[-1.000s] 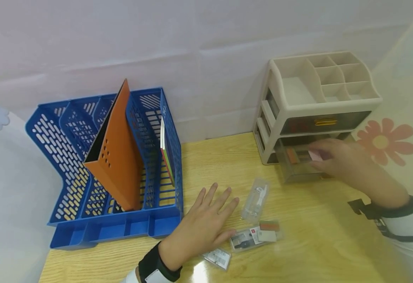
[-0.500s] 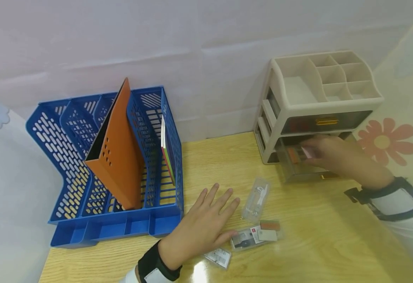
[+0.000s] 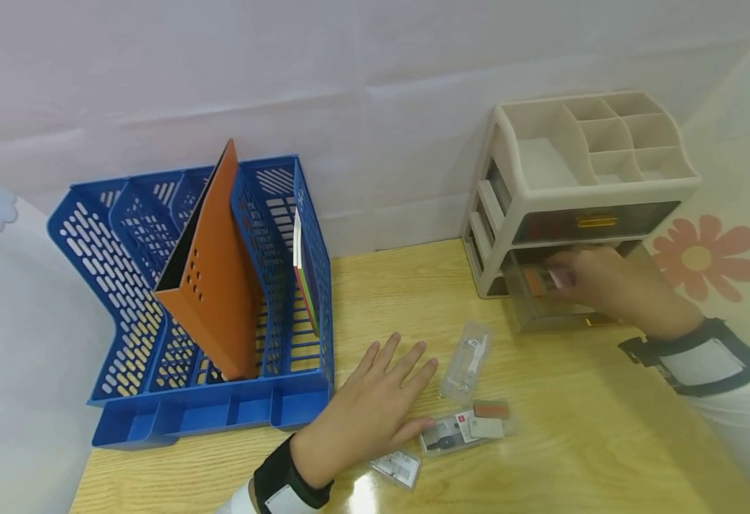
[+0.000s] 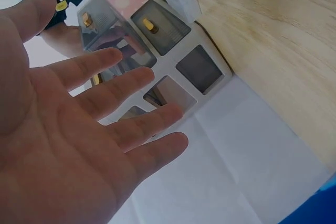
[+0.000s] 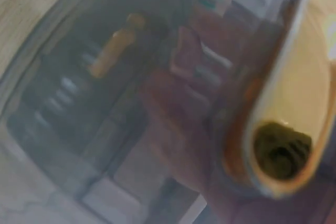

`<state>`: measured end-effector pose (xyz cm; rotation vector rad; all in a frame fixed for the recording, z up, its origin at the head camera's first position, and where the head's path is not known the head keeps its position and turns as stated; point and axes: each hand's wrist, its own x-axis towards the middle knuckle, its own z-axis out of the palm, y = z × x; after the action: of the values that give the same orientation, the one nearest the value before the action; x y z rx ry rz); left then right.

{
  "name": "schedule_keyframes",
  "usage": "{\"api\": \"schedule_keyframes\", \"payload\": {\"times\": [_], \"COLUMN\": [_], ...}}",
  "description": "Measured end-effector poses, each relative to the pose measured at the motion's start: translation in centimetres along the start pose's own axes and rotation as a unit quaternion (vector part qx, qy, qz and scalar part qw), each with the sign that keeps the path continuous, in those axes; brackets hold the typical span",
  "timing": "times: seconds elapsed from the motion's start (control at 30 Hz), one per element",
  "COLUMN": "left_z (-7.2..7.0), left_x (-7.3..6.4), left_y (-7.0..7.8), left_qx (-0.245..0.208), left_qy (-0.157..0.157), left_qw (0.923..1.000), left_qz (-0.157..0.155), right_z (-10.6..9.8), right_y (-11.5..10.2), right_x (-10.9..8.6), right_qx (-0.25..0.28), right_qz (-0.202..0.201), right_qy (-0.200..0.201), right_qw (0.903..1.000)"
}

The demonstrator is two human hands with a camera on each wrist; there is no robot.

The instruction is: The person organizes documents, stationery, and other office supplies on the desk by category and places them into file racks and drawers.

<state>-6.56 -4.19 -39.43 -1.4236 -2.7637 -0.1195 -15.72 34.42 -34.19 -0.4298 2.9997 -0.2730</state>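
Note:
My right hand point(image 3: 599, 282) reaches into a clear pulled-out drawer point(image 3: 541, 318) of the cream drawer unit point(image 3: 516, 187). Thumb and fingers pinch a small pale pink piece point(image 3: 561, 276), whose kind is unclear. An orange-brown block point(image 3: 532, 281) lies at the drawer's left side. In the right wrist view the drawer's clear wall point(image 5: 63, 114) blurs the hand behind it. My left hand point(image 3: 368, 410) holds nothing; its fingers are spread low over the table, also in the left wrist view. Beneath its palm side pokes out a flat clear pack point(image 3: 398, 468) with a barcode label.
A clear case point(image 3: 464, 364) with a white item lies right of the left hand. Nearer me, another clear case point(image 3: 442, 437) carries a beige block point(image 3: 487, 427) and a brown-green block point(image 3: 492, 409). At left stands a blue rack point(image 3: 210, 407) holding an orange folder point(image 3: 220, 285) and thin booklets point(image 3: 305, 285).
My right hand has moved slightly left and deeper into the drawer with the pink piece; its wrist has swung left. The left hand stays in place.

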Motion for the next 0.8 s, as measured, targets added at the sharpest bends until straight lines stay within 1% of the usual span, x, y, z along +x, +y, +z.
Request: {"api": "schedule_keyframes", "payload": {"times": [0.1, 0.3, 0.47, 0.53, 0.67, 0.73, 0.8], "left_z": [0.0, 0.0, 0.1, 0.1, -0.2, -0.3, -0.5], "left_x": [0.0, -0.1, -0.1, -0.1, -0.2, -0.2, -0.2], "left_y": [0.0, 0.0, -0.1, -0.2, -0.3, -0.5, -0.7], "left_qx": [-0.003, 0.002, -0.001, 0.0, 0.001, 0.004, 0.008], "left_qy": [-0.004, 0.002, -0.004, -0.008, -0.015, -0.015, -0.015], "left_qw": [1.0, 1.0, 1.0, 0.9999, 0.9995, 0.9992, 0.999], "left_qz": [-0.001, -0.003, -0.009, -0.014, -0.028, -0.036, -0.043], "right_z": [0.1, 0.2, 0.6, 0.7, 0.4, 0.0, -0.3], "right_y": [0.0, -0.1, 0.0, 0.0, -0.1, -0.5, -0.9], "right_x": [0.1, 0.1, 0.1, -0.1, -0.9, -1.5, -2.2], "right_qx": [-0.002, 0.001, -0.004, -0.007, -0.02, -0.033, -0.041], "right_qz": [0.007, 0.008, 0.001, -0.01, -0.014, -0.009, -0.015], "right_qy": [-0.005, -0.006, 0.009, 0.021, 0.03, 0.028, 0.038], "right_qw": [1.0, 1.0, 1.0, 0.9997, 0.9992, 0.999, 0.9983]}}
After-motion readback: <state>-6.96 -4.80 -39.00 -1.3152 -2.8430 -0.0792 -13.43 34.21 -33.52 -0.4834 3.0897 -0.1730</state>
